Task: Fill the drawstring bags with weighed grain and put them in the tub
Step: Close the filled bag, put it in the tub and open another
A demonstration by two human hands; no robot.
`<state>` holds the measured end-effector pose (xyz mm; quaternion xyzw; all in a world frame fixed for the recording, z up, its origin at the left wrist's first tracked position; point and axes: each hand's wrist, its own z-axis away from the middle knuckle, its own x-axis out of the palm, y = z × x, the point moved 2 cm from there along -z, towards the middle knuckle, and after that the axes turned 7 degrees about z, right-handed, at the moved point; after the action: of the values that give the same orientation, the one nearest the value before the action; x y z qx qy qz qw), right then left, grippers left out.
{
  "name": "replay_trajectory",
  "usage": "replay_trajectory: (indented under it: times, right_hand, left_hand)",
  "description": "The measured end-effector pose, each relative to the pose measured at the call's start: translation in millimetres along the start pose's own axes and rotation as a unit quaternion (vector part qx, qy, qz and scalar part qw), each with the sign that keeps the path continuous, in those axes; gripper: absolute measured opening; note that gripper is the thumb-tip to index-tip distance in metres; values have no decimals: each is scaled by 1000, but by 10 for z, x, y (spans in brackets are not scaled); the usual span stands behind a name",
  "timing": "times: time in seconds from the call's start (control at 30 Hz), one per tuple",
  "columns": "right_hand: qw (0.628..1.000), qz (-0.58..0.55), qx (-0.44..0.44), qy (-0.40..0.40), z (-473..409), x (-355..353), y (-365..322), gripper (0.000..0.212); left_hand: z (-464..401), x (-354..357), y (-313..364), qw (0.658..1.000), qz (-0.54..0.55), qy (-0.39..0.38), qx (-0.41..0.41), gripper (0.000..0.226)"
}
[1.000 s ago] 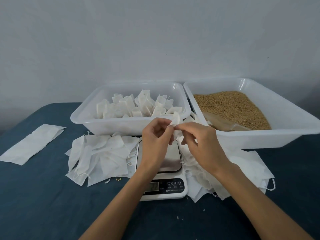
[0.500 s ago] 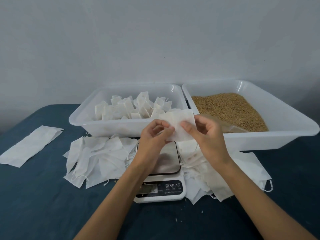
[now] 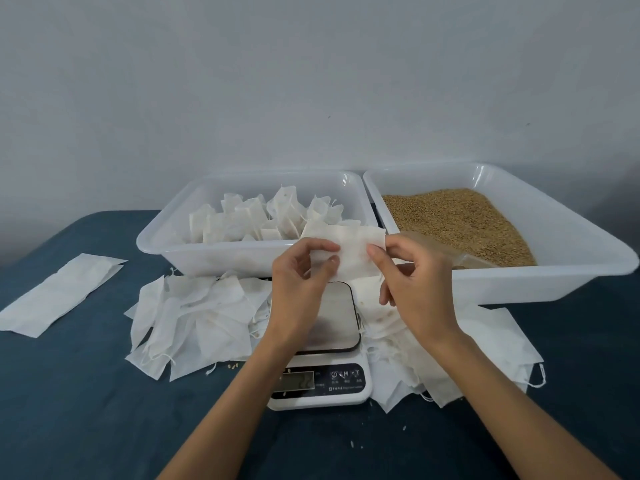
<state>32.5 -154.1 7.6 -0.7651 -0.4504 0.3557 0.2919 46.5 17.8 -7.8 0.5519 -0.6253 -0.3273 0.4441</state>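
An empty white drawstring bag (image 3: 351, 249) is held flat above the kitchen scale (image 3: 329, 344). My left hand (image 3: 303, 282) pinches its left edge and my right hand (image 3: 415, 285) pinches its right edge. Behind the hands on the left, a white tub (image 3: 180, 251) holds several filled bags (image 3: 263, 220). On the right, a second white tub (image 3: 554, 275) holds brown grain (image 3: 457, 220) with a scoop (image 3: 446, 252) lying in it.
Piles of empty white bags lie left of the scale (image 3: 194, 320) and right of it (image 3: 485, 348). A long white packet (image 3: 59, 294) lies at the far left of the dark blue table. A few loose grains (image 3: 233, 366) dot the cloth.
The bag was bunched between my fingers one second ago; it is now spread flat between both hands, which have moved apart and slightly up.
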Motion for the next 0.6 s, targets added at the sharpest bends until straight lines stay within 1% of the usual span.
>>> replay_trajectory:
  times: [0.07, 0.13, 0.2, 0.33, 0.4, 0.5, 0.6]
  right_hand:
    - [999, -8, 0, -35, -10, -1, 11, 17]
    - [997, 1, -6, -80, -22, 10, 11, 24]
    - [994, -3, -1, -106, -28, 23, 15, 27]
    - [996, -30, -4, -86, -29, 5, 14, 38]
    - [994, -30, -12, -100, -27, -1, -7, 37]
    - [989, -10, -45, -141, -19, 17, -37, 30]
    - [989, 27, -74, -123, -8, 23, -7, 40]
  left_hand:
    - [0, -4, 9, 1000, 8, 2, -7, 22]
    - [-3, -17, 21, 1000, 24, 10, -15, 15]
    - [-16, -35, 18, 999, 30, 24, -19, 12]
    - [-31, -56, 9, 998, 37, 52, -29, 14]
    - [-28, -51, 8, 997, 48, 52, -41, 14]
    - [-16, -46, 13, 995, 71, 50, -58, 12]
    - [-29, -64, 8, 994, 64, 62, -64, 14]
